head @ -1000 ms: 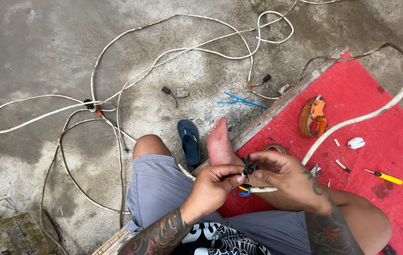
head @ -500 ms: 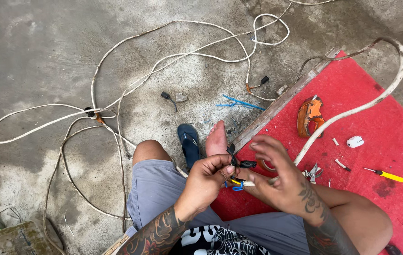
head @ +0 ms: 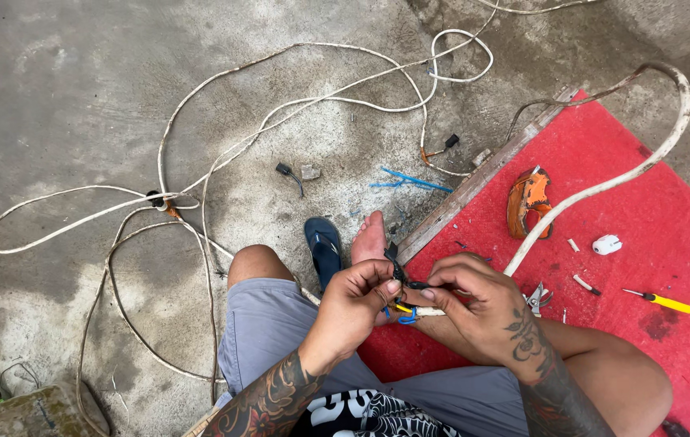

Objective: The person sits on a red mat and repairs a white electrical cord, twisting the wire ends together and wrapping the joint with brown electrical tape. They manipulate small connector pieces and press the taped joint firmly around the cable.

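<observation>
While the person sits on the concrete floor [head: 78, 97] with one leg across the red mat [head: 644, 243], both hands meet just off the mat's near-left edge: the left hand [head: 357, 303] has its grip pinching the bared black, yellow and blue wire ends [head: 400, 301], and the right hand [head: 478, 303] has its grip closed around the thick white cable [head: 604, 186] that arcs back over the mat. To work these wire ends well, I judge the right hand should clamp the sheath close to the strands while the left handles one conductor at a time. On the mat lie an orange tool [head: 528, 202], a yellow-handled screwdriver [head: 660, 301] and a white plug piece [head: 606, 243]; a blue sandal [head: 325, 247] sits just left of it.
</observation>
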